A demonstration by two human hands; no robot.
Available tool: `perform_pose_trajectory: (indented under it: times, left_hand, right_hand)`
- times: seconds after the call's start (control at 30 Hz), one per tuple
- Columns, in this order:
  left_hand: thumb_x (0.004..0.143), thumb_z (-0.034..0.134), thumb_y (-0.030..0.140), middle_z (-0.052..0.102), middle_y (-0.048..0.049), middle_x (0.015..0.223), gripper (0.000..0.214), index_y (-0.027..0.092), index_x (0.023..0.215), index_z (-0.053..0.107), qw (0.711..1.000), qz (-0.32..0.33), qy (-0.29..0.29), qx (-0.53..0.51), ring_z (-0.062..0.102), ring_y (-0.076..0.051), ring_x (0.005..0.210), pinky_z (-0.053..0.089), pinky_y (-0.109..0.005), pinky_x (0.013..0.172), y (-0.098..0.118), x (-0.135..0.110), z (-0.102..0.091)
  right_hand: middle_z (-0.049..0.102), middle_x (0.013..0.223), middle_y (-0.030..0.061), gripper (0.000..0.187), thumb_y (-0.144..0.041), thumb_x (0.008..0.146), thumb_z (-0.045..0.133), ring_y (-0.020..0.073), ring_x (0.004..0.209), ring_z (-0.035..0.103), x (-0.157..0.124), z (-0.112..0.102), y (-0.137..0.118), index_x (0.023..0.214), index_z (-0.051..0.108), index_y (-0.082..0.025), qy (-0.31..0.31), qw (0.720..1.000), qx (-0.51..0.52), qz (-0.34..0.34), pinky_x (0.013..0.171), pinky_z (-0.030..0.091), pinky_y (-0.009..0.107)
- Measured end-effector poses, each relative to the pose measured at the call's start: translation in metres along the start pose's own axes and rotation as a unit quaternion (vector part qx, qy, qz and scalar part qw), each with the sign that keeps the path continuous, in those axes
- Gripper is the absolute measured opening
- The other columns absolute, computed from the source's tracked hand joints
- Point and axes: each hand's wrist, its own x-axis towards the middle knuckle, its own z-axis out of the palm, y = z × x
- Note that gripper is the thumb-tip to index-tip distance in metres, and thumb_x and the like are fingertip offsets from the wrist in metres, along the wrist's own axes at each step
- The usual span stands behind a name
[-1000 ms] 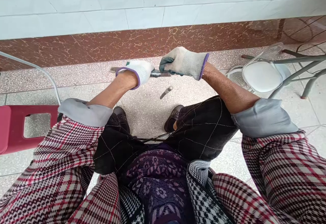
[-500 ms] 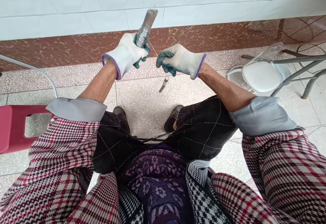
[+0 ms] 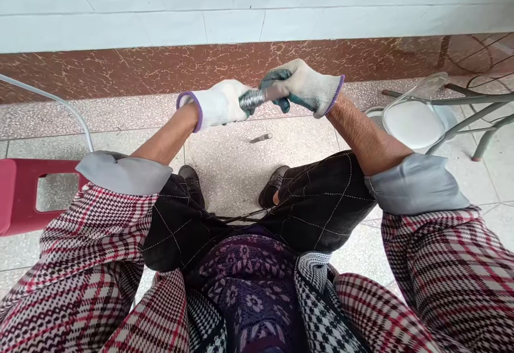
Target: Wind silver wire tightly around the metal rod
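Note:
A brown stick (image 3: 276, 92) with silver wire (image 3: 252, 98) wound round its middle is held nearly level in front of the wall. My left hand (image 3: 228, 101), in a white work glove with dark green palm coating, is closed round the wire-wound part. My right hand (image 3: 299, 88), gloved the same way, has its fingers closed about the bare right end. Below my hands is a small short rod (image 3: 261, 138) with a pale band near one end; whether it rests on the floor or hangs above it I cannot tell.
A red plastic stool (image 3: 24, 203) stands at the left beside a thin grey curved tube (image 3: 60, 104). On the right are a small white-seated chair (image 3: 413, 122) and a grey metal frame (image 3: 488, 109). A tiled wall (image 3: 120, 26) runs across the front.
The stick has gone from nearly upright to almost level, lower and to the right. My right hand has closed on its bare end. The small rod below has turned flatter.

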Motion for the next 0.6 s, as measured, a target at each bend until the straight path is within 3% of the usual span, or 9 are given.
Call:
perform_pose_trajectory:
  times: [0.13, 0.27, 0.4, 0.5, 0.6]
  left_hand:
    - [0.098, 0.063, 0.014, 0.075, -0.0103, 0.113, 0.045, 0.014, 0.142, 0.071, 0.99, -0.021, 0.075, -0.115, 0.069, -0.019, 0.086, 0.053, -0.031, 0.074, 0.004, 0.001, -0.016]
    - [0.104, 0.058, 0.021, 0.076, -0.0118, 0.115, 0.044, 0.017, 0.147, 0.069, 0.991, -0.061, 0.115, 0.041, 0.073, -0.026, 0.097, 0.054, -0.036, 0.082, -0.012, 0.016, -0.021]
    - [0.104, 0.055, 0.016, 0.076, -0.0134, 0.107, 0.039, 0.019, 0.136, 0.077, 0.965, -0.049, 0.025, 0.258, 0.071, -0.03, 0.102, 0.054, -0.041, 0.09, -0.019, 0.022, -0.003]
    - [0.105, 0.055, 0.018, 0.075, -0.0133, 0.102, 0.035, 0.017, 0.129, 0.08, 0.961, -0.003, -0.032, 0.273, 0.071, -0.031, 0.098, 0.052, -0.04, 0.088, -0.012, 0.019, 0.012]
    - [0.105, 0.064, 0.025, 0.074, -0.0096, 0.097, 0.026, 0.017, 0.122, 0.081, 0.975, 0.028, -0.027, 0.217, 0.069, -0.028, 0.096, 0.049, -0.036, 0.088, -0.001, 0.01, 0.011]
  right_hand:
    - [0.06, 0.067, 0.0003, 0.028, -0.002, 0.098, 0.059, 0.0146, 0.056, 0.051, 0.002, 0.011, -0.004, 0.079, 0.068, -0.021, 0.023, 1.0, 0.01, 0.019, 0.054, 0.048, 0.028]
    - [0.062, 0.066, 0.0006, 0.028, 0.002, 0.096, 0.058, 0.0151, 0.053, 0.052, 0.0, 0.023, -0.007, 0.088, 0.076, -0.017, -0.035, 0.998, -0.022, 0.045, 0.05, 0.044, 0.028]
    - [0.066, 0.071, 0.0028, 0.018, -0.01, 0.099, 0.067, 0.0163, 0.058, 0.054, -0.002, 0.018, -0.006, 0.091, 0.081, -0.018, -0.054, 0.994, -0.093, 0.026, 0.053, 0.043, 0.029]
    - [0.062, 0.068, 0.0006, 0.019, -0.007, 0.097, 0.067, 0.0143, 0.056, 0.05, 0.0, 0.008, -0.001, 0.087, 0.079, -0.018, -0.027, 0.991, -0.126, 0.018, 0.05, 0.038, 0.028]
    - [0.062, 0.07, -0.001, 0.022, -0.005, 0.096, 0.065, 0.0129, 0.054, 0.049, 0.001, -0.001, 0.001, 0.086, 0.077, -0.02, -0.015, 0.996, -0.085, 0.016, 0.048, 0.039, 0.026]
